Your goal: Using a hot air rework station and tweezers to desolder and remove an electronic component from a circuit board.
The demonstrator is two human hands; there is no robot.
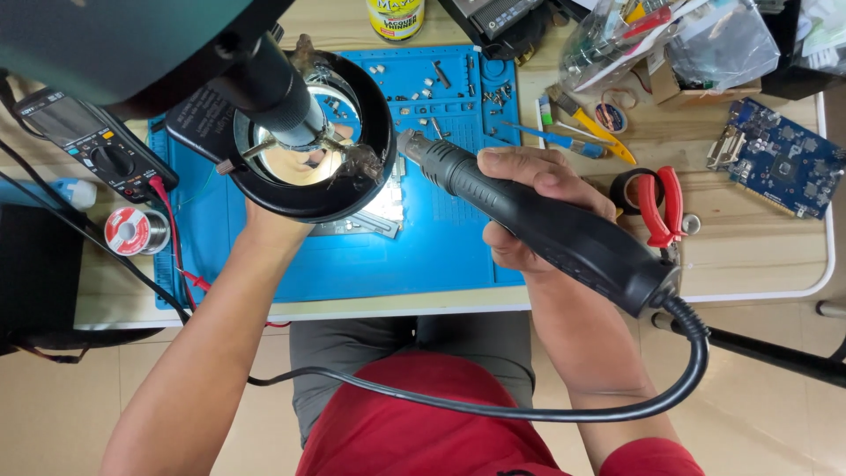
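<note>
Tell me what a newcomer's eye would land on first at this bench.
First, the black hot-air tool held in the right hand, running diagonally across the middle, its nozzle pointing at the round magnifier lamp at upper left. The left hand reaches under that lamp and is mostly hidden. Beneath lies the bright blue work mat, with red-handled pliers to its right.

Single head view, looking steeply down, close over blue mat (423, 256) at bench edge.

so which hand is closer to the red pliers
Right. The right hand, gripping the black hot air handle, is just left of the red pliers; the left hand sits far across the blue mat under the magnifier.
</note>
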